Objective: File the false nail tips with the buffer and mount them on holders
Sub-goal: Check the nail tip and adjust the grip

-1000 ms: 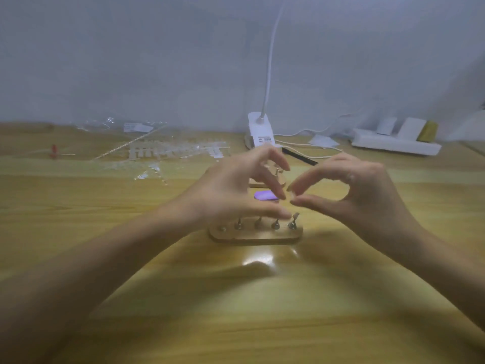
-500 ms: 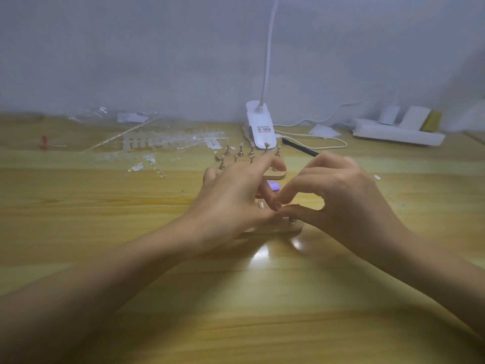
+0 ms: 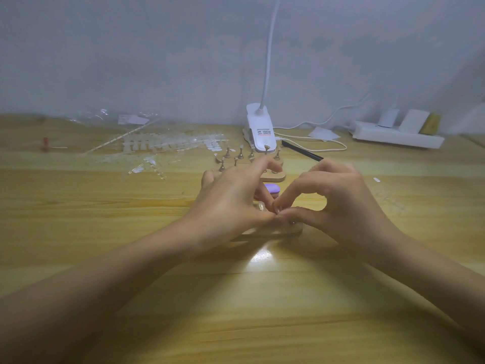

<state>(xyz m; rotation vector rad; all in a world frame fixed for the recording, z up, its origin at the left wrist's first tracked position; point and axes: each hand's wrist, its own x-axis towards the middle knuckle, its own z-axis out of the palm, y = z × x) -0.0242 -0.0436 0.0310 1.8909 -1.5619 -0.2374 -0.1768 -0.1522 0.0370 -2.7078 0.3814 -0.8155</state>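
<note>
Our left hand (image 3: 231, 203) and right hand (image 3: 341, 206) pinch fingertips together over the holder (image 3: 294, 229); what they grip, we cannot tell. Pressing askew could flick a tip away.

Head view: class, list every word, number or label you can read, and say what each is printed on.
Sticker on the white clip lamp: red and dark print, too blurred to read.
White card among the clear plastic packaging: too blurred to read.
No other text shows; nothing can be quoted.
</note>
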